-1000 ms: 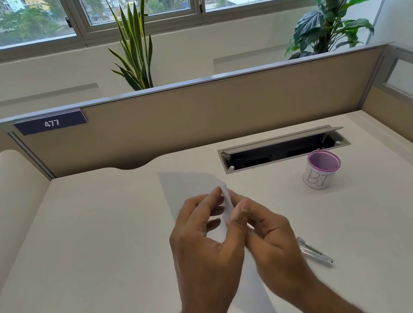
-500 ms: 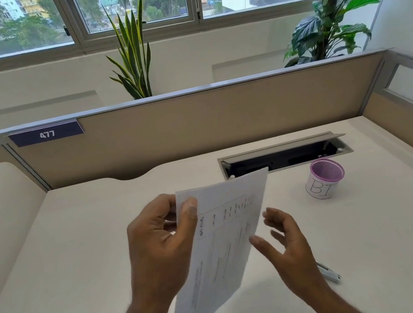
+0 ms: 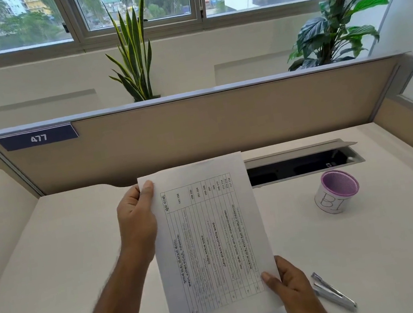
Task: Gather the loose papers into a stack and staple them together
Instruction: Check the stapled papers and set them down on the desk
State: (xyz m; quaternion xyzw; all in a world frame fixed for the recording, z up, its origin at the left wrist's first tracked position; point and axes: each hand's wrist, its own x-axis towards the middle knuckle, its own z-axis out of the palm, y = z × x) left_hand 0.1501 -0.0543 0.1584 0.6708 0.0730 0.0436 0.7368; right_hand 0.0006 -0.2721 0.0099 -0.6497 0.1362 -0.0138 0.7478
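Observation:
White papers (image 3: 211, 240) with a printed table are held up above the desk, face toward me, long side running away from me. My left hand (image 3: 138, 219) grips their far left corner, thumb on the printed face. My right hand (image 3: 290, 289) pinches the near right corner. A silver stapler (image 3: 332, 292) lies flat on the desk just right of my right hand, apart from it. I cannot tell how many sheets are in the hold.
A white cup with a purple rim (image 3: 336, 193), marked "BI", stands at the right. An open cable hatch (image 3: 302, 162) is set into the desk (image 3: 80, 259) behind it. A beige partition (image 3: 208, 126) closes off the back and right.
The papers turned from a tilted, one-handed hold to flat and facing me. My right hand, open half a second ago, now grips their near right corner. My left hand shifted to the far left corner.

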